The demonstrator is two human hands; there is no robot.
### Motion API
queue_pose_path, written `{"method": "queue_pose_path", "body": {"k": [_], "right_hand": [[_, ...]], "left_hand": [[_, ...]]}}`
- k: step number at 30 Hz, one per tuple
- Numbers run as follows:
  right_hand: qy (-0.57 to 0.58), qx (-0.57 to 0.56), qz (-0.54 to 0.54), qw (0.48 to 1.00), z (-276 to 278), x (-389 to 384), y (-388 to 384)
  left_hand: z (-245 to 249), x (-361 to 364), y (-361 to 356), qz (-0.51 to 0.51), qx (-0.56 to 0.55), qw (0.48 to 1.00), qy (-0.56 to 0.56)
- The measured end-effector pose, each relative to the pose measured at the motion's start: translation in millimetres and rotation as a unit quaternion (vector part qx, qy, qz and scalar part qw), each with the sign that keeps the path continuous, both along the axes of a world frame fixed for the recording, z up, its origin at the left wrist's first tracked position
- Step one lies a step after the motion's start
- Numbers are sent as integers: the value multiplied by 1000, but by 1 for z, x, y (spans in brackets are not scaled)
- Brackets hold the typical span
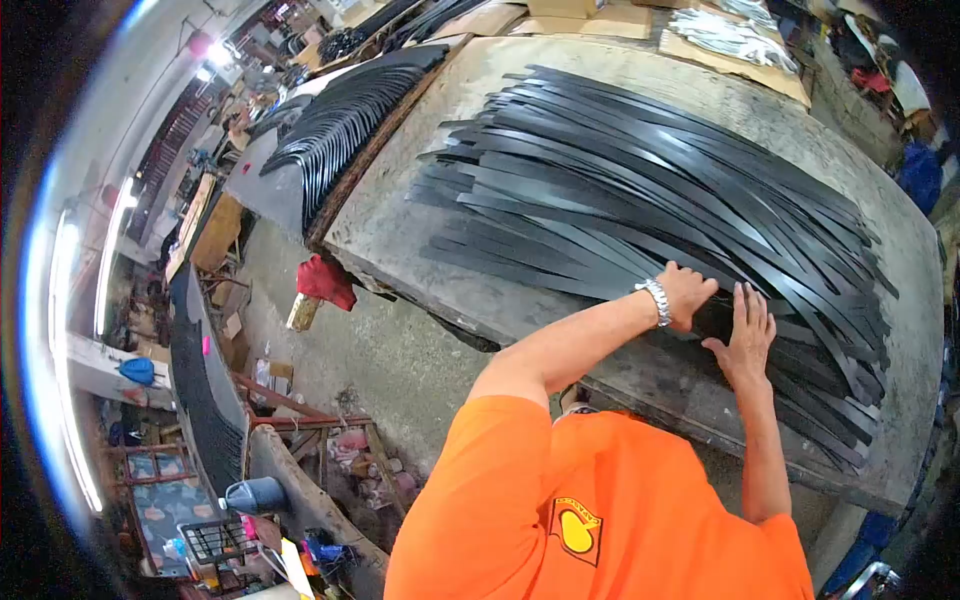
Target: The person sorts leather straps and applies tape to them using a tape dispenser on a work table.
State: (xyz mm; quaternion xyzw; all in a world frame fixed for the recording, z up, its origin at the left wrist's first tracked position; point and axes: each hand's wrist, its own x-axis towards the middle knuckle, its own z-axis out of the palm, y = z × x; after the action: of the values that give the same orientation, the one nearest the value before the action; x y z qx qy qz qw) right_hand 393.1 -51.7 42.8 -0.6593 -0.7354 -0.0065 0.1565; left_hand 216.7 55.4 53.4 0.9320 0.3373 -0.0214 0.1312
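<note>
Many long black strips (620, 180) lie in a loose, overlapping pile across a worn work table (400, 240). My left hand (688, 297), with a metal watch (656, 301) on the wrist, is at the near edge of the pile, its fingers curled round a black strip. The fingertips are partly hidden. Just to its right, my right hand (746, 338) rests on the strips with its fingers stretched out and the thumb apart. The two hands do not touch.
More black strips (340, 120) lie in a fanned row on a surface at the upper left. White strips (725, 40) sit on cardboard at the far side. A red cloth (326, 282) hangs near the table's left corner. A dark jug (254, 495) stands lower left.
</note>
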Motion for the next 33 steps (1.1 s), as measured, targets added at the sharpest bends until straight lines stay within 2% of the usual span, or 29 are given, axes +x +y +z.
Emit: {"method": "queue_pose_path", "body": {"k": [2, 5, 6, 9, 13, 16, 19, 20, 23, 27, 29, 30, 31, 33], "right_hand": [[-40, 2, 12, 999, 4, -21, 14], [-27, 3, 27, 999, -13, -27, 34], [-48, 48, 37, 997, -3, -30, 36], [-52, 32, 57, 996, 27, -25, 31], [7, 55, 63, 997, 52, -31, 25], [61, 82, 10, 995, 66, -41, 20], [49, 61, 38, 996, 59, -18, 24], [26, 52, 48, 997, 62, -11, 24], [-14, 84, 95, 992, 105, -3, 18], [-39, 128, 128, 983, 181, 1, 5], [-1, 113, 63, 992, 216, 2, -5], [27, 98, 54, 993, 228, 15, -7], [7, 110, 49, 993, 243, 23, -12], [11, 107, -5, 994, 268, 38, -24]], "left_hand": [[-4, -10, 3, -15, 20, 999, -39], [-5, -20, 5, -19, 38, 992, -116], [4, -25, 7, -30, 33, 991, -126], [8, -35, 15, -53, 10, 984, -170], [19, -41, 14, -72, -9, 972, -224], [37, -46, 12, -81, -18, 969, -235], [45, -46, 11, -94, -4, 966, -241], [46, -47, 9, -86, -2, 957, -276], [56, -51, 3, -69, -8, 928, -366], [107, -54, -8, -69, -29, 898, -434], [134, -63, -7, -33, -117, 930, -348], [130, -64, -2, -47, -94, 920, -379], [129, -68, 2, -27, -91, 933, -348], [113, -75, 14, -27, -150, 906, -395]]}}
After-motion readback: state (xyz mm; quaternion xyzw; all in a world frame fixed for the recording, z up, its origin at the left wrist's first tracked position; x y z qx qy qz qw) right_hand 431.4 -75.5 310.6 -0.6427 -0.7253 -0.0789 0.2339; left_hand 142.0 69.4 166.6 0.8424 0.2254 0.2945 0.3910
